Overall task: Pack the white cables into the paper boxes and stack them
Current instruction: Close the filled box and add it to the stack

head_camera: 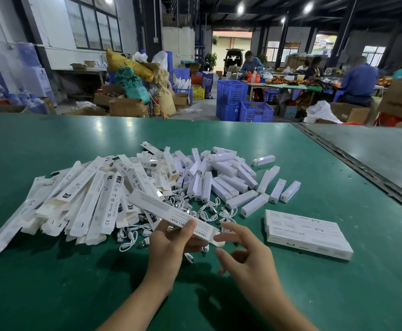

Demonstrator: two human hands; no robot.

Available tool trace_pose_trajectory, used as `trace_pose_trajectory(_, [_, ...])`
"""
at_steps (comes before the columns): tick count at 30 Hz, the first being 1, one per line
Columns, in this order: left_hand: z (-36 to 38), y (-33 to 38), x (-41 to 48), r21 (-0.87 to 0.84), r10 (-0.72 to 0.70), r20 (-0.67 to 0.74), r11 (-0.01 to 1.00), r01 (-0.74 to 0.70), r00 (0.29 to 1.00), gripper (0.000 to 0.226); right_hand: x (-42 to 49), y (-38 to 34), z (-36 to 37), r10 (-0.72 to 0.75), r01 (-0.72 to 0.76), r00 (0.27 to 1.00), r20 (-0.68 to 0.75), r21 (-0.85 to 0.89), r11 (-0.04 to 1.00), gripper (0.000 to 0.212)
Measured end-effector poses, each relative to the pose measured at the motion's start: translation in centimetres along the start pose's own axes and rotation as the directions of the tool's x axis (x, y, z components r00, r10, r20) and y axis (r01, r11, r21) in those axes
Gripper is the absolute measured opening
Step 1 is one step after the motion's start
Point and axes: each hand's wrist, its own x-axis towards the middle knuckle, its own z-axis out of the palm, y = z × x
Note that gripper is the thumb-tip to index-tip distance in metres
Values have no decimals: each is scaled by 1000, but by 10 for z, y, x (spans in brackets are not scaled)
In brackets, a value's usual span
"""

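One long, slim white paper box [171, 211] with grey print lay slanted in the left hand [171, 244], whose thumb and fingers curled round its near end above the green table [52, 283]. The right hand [245, 254] hovered with fingers spread and relaxed, a fingertip at the box's end flap. Short coiled white cables [209, 211] lay loose just behind the hands, between a heap of flattened white paper boxes [80, 199] and white rectangular lamp bars [219, 177], with a neat block of packed white boxes [307, 232] at the right.
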Motion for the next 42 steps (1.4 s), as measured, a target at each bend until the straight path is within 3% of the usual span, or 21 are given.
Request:
trace_pose_trajectory(4, [1, 2, -2, -8, -15, -4, 1000, 15, 1000, 53, -1, -3, -1, 15, -34, 993, 120, 154, 987, 60])
trace_pose_trajectory(6, [1, 2, -1, -12, -17, -11, 1000, 16, 1000, 54, -1, -4, -3, 39, -86, 980, 196, 240, 967, 68])
trace_pose_trajectory(10, [0, 1, -1, -20, -25, -5, 1000, 25, 1000, 34, 0, -8, -7, 42, -167, 938, 345, 341, 925, 81])
trace_pose_trajectory(14, [5, 4, -5, 3, -41, 15, 999, 41, 999, 59, -1, -8, -8, -5, -197, 895, 446, 405, 893, 86])
trace_pose_trajectory(20, [8, 6, -9, 10, -46, 76, 999, 46, 996, 24, 1, -5, -8, -13, -249, 861, 508, 444, 861, 95])
trace_pose_trajectory(22, [8, 7, -9, -2, -59, 74, 998, 59, 996, 31, 2, -5, -8, -10, -258, 861, 508, 454, 853, 93])
trace_pose_trajectory(24, [8, 6, -7, -23, -69, 30, 997, 70, 997, 47, 0, -4, -5, -23, -187, 917, 399, 477, 859, 78])
trace_pose_trajectory(26, [6, 5, -3, -44, -77, -41, 996, 75, 996, 52, 0, 0, 0, 16, -70, 990, 139, 390, 918, 51])
trace_pose_trajectory(28, [3, 4, 2, -58, -72, -108, 996, 66, 992, 50, 4, 8, 2, -24, 39, 992, -125, 118, 992, 27])
trace_pose_trajectory(29, [2, 4, 5, -66, -69, -138, 996, 61, 988, 48, 8, 13, 2, -85, 75, 980, -178, -58, 995, 25])
trace_pose_trajectory(30, [0, 4, 7, -72, -68, -162, 996, 57, 984, 47, 11, 17, 1, -154, 112, 974, -166, -238, 965, 23])
trace_pose_trajectory(32, [-1, 3, 9, -72, -64, -196, 996, 51, 979, 46, 14, 22, 3, -223, 211, 974, 40, -519, 828, 19])
trace_pose_trajectory(35, [-2, 3, 9, -48, -60, -218, 998, 51, 974, 43, 15, 31, 11, -126, 316, 943, 307, -710, 629, 39])
trace_pose_trajectory(38, [-3, 2, 10, -39, -69, -224, 997, 62, 972, 33, 16, 32, 14, -69, 289, 951, 303, -782, 553, 43])
trace_pose_trajectory(42, [-4, 3, 10, -40, -75, -227, 997, 67, 971, 31, 20, 30, 5, -50, 210, 972, 229, -757, 619, 41])
